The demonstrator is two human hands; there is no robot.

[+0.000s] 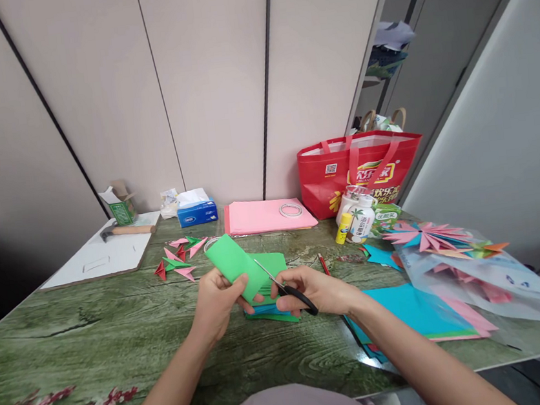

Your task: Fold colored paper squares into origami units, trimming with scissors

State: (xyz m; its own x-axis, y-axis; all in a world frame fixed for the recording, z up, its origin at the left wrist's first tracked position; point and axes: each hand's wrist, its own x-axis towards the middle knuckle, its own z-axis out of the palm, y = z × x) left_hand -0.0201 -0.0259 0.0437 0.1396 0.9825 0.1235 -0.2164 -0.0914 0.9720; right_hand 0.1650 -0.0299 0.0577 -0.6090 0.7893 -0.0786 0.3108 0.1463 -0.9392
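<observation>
Between the thumb and fingers of my left hand [219, 296] is a green sheet of paper [232, 265], tilted up over the table. My right hand [312, 289] grips a pair of scissors [296, 294] by its black handles. The metal blades point up and left, close to the right edge of the held sheet; I cannot tell whether they touch it. Beneath both hands lies a stack of green and blue paper pieces [277, 262], partly covered by the sheet and my fingers.
Folded paper pieces [182, 255] lie left of the hands. Behind stand a tissue box [197, 212], pink sheets [262, 216] and a red bag [317, 184]. Rightward are a glue stick [344, 228], blue sheets [409, 310] and paper stars [425, 237]. A hammer [129, 229] rests on a white board [95, 258].
</observation>
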